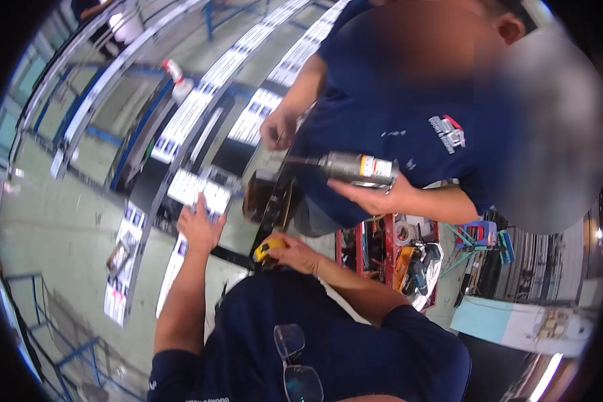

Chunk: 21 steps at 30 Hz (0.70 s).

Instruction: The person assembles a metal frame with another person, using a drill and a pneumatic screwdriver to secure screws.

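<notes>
My left hand [199,224] has its fingers spread over a white labelled piece [189,187] on the long frame; it seems to rest on its edge. In my right hand [295,253] is a yellow tape measure [269,249], close to my body beside a dark bar [264,218]. Across from me a co-worker [409,127] in a dark blue shirt holds a grey power tool [358,167] with a long thin bit. The co-worker's other hand [279,129] is near the tip of that bit.
Long profiles with white labels [201,100] run away on blue stands. A white and red spray bottle [179,82] stands at the left. A red cart [388,258] with tools is at the right, near a blue stool [479,233]. Another person [97,27] is at the far left.
</notes>
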Motion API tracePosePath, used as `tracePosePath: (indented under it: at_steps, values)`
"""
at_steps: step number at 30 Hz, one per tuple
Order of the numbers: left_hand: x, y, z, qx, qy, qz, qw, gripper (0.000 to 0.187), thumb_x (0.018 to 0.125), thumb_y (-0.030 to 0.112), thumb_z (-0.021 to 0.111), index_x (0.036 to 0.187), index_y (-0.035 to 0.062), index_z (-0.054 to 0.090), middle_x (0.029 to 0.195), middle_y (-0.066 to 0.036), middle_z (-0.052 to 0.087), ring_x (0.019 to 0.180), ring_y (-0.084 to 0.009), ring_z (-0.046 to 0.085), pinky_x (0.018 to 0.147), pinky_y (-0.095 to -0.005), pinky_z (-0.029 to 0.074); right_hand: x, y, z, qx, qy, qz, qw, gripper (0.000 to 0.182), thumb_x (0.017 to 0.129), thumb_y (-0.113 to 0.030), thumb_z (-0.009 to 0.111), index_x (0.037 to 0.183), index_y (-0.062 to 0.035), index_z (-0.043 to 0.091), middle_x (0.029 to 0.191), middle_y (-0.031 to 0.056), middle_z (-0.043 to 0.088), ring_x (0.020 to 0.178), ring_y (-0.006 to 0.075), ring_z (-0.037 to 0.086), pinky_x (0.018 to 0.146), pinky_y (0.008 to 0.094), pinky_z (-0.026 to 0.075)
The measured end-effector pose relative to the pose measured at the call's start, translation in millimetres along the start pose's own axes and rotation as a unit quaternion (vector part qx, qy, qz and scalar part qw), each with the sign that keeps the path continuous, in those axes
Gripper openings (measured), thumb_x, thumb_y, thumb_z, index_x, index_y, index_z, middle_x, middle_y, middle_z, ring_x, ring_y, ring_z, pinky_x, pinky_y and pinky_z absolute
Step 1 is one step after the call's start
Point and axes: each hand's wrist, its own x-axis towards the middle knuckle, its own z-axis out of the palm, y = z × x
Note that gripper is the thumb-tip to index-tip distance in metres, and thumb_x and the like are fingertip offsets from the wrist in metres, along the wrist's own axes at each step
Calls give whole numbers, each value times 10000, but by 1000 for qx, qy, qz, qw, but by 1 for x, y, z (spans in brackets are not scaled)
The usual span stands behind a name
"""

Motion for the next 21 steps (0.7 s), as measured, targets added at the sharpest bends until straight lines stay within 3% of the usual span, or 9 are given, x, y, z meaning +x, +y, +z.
tracePosePath:
  at_steps: [2, 3, 6, 7, 8, 11, 16, 19, 21]
  values:
    - [0, -1, 4, -15, 15, 10, 1000, 947, 782, 564, 772, 1591, 287, 366, 1365, -271, 476, 1264, -488, 464, 1076, -619, 323, -8, -2, -1, -97, 49, -11, 994, 336, 949, -172, 740, 1253, -103, 614, 1115, 37, 688, 954, 147, 674, 798, 303, 581]
    - [-3, -4, 6, -21, 31, 13, 999, 928, 783, 561, 771, 1581, 287, 385, 1347, -264, 496, 1252, -481, 472, 1059, -615, 333, -6, 2, -13, -95, 27, 4, 995, 347, 961, -134, 704, 1285, -96, 585, 1147, 64, 662, 989, 187, 672, 886, 352, 568]
    - [-10, -2, 13, -10, 135, 30, 990, 892, 779, 562, 771, 1555, 288, 427, 1328, -242, 518, 1222, -462, 490, 1024, -609, 343, -14, -8, -17, -101, -1, -9, 995, 342, 949, -102, 676, 1272, -50, 577, 1141, 71, 661, 1028, 159, 649, 902, 306, 535]
    - [-16, -5, 16, -16, 93, 15, 995, 915, 763, 580, 773, 1558, 292, 424, 1349, -242, 504, 1236, -464, 479, 1039, -619, 328, -16, -4, -26, -114, 3, -6, 993, 370, 948, -102, 675, 1299, -45, 572, 1161, 56, 647, 1044, 143, 629, 911, 298, 521]
    - [-10, -4, 14, -24, 70, 10, 997, 938, 747, 599, 775, 1561, 296, 422, 1370, -243, 490, 1250, -466, 467, 1053, -628, 314, -30, -9, -19, -251, 74, 3, 965, 435, 922, -97, 704, 1331, -38, 566, 1184, 37, 634, 1082, 134, 606, 938, 302, 507]
    - [-7, 1, 20, 38, 92, -4, 995, 998, 703, 651, 764, 1573, 309, 415, 1435, -254, 436, 1305, -478, 407, 1108, -644, 258, -46, -4, -33, -209, 68, -8, 976, 547, 858, -70, 775, 1355, -25, 550, 1174, 40, 631, 1109, 144, 594, 973, 307, 496]
    - [-13, 5, 2, -21, 184, 41, 982, 883, 720, 630, 740, 1491, 254, 531, 1257, -209, 519, 1133, -394, 487, 983, -518, 358, -66, -2, -55, -329, 62, 20, 942, 356, 876, -104, 760, 1196, -27, 625, 1071, 40, 664, 967, 139, 648, 898, 274, 518]
    - [-11, 9, -5, -25, 176, 27, 984, 896, 711, 635, 747, 1497, 267, 523, 1269, -205, 514, 1141, -396, 485, 990, -531, 355, -76, -13, -45, -239, 77, 35, 967, 377, 837, -110, 805, 1176, -71, 646, 981, -3, 651, 928, 101, 618, 820, 263, 500]
    - [-13, 10, -4, -17, 72, -3, 997, 966, 743, 686, 724, 1578, 320, 405, 1389, -215, 476, 1282, -405, 426, 1109, -561, 273, -70, -7, -64, -284, 62, 7, 957, 380, 828, -103, 810, 1169, -76, 646, 993, -3, 652, 943, 103, 619, 837, 273, 502]
